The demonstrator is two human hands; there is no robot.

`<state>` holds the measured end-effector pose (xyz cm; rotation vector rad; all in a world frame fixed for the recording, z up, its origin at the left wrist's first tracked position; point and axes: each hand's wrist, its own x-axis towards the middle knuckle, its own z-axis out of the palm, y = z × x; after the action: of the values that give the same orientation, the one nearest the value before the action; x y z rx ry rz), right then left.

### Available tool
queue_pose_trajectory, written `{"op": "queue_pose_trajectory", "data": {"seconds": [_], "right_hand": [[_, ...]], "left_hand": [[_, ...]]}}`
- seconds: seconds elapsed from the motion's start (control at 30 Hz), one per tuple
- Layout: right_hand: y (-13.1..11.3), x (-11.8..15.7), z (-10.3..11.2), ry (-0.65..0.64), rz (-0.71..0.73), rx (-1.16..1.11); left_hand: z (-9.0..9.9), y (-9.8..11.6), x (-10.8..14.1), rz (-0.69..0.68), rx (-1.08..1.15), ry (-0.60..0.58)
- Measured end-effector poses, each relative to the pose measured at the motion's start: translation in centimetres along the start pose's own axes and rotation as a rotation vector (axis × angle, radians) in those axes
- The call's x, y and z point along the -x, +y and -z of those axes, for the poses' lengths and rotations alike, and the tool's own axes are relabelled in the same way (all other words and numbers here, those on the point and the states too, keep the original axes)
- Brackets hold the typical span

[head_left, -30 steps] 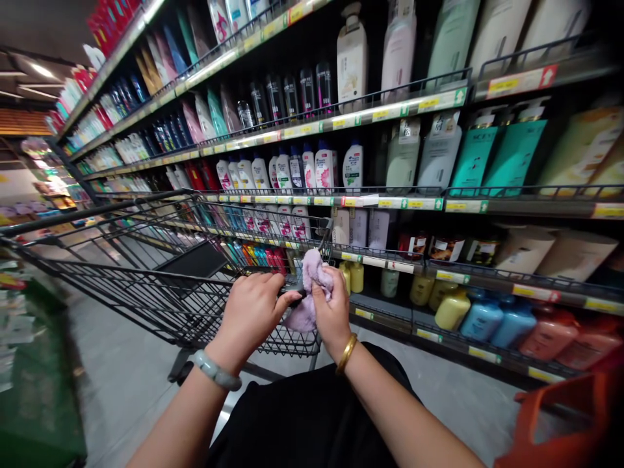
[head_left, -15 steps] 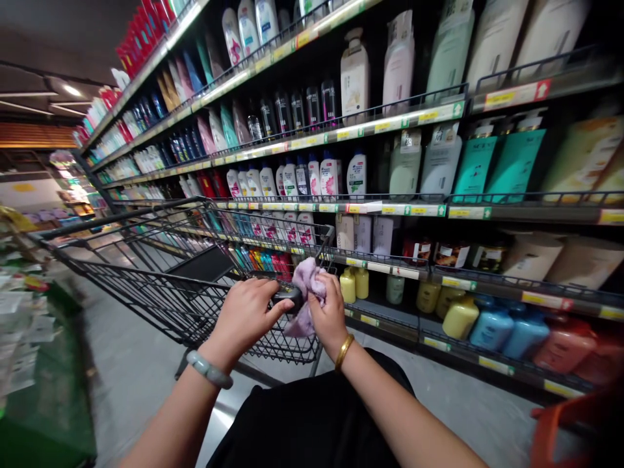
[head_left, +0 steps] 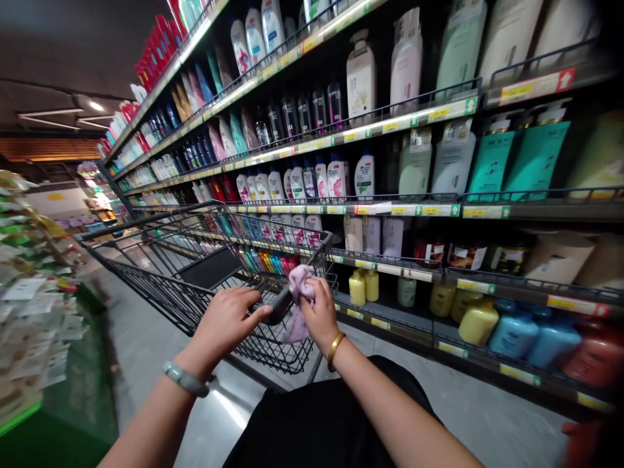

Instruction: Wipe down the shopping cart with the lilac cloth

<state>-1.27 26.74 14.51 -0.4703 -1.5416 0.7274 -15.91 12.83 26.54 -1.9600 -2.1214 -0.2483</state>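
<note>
A dark wire shopping cart stands in front of me, with a grey-black handle at its near side. My left hand, with a pale bangle at the wrist, rests on the left part of the cart, its thumb stretched toward the handle; what its fingertips touch is partly hidden. My right hand, with a gold bangle, is closed around a crumpled light purple cloth at the right end of the handle. Part of the cloth hangs down beside the basket.
Shelves full of bottles run along the right side and into the distance. Yellow bottles stand on the low shelf near my right hand. On the left is a green display stand with packaged goods. Grey floor lies between.
The view has shifted, bringing more of the left display into sight. My left hand has moved left and away from the right hand and cloth, showing more of the handle.
</note>
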Motion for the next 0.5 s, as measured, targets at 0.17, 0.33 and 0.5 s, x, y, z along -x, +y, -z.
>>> {"op": "queue_pose_trajectory", "data": {"seconds": [0.17,0.33,0.5], "right_hand": [[2.2,1.4,-1.5,0.045,-0.165,0.031],[-1.3,-0.2,-3.2,0.016,0.020,-0.090],[1.5,0.9,-4.5,-0.020,0.069,-0.026]], "left_hand": [[0.4,1.0,-0.1,0.162,0.067,0.086],[0.4,4.1,-2.1,0.284,-0.095,-0.057],[-0.6,4.9,-2.9,0.314,-0.273,-0.105]]}}
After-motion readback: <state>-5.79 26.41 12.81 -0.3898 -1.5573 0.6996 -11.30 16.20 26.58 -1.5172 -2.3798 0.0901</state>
